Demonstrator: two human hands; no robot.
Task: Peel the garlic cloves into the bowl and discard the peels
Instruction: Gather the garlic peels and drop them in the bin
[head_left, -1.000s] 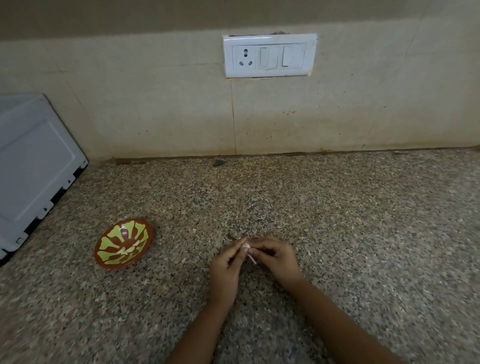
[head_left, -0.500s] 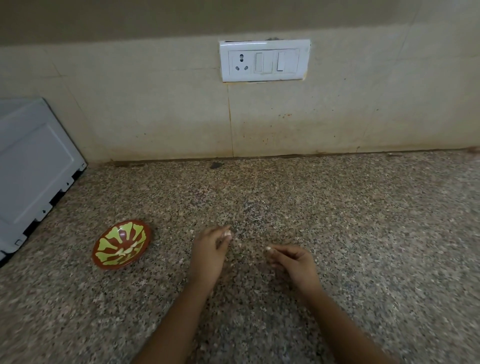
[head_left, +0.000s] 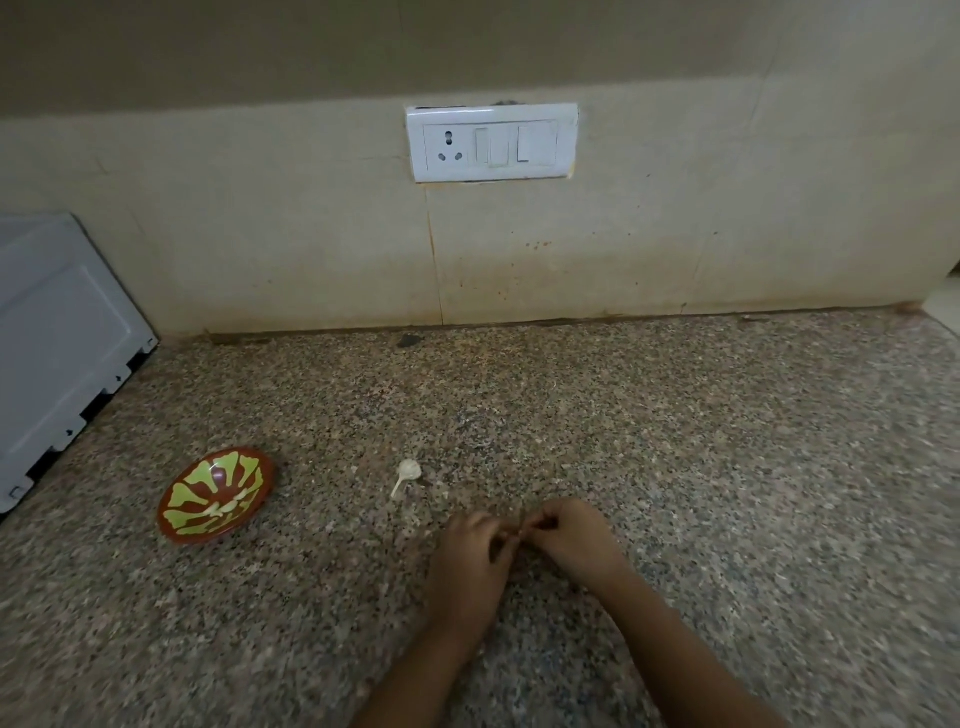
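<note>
Garlic (head_left: 409, 470) right of the bowl (head_left: 215, 496) is likely light and papery; pinch its stalk. Left hand (head_left: 470, 558) and right hand (head_left: 576, 540) fingers meet, curled; contents hidden.

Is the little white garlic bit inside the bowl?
No, the white bit lies on the counter, apart from the bowl.

We show a worktop (head_left: 675, 467) of speckled, polished stone. Near left is a glossy glazed bowl (head_left: 260, 467). Beside it lies a papery garlic peel (head_left: 408, 472). Far tiles (head_left: 311, 234) look smooth and matt, and the switch plate (head_left: 492, 142) is shiny white plastic.
</note>
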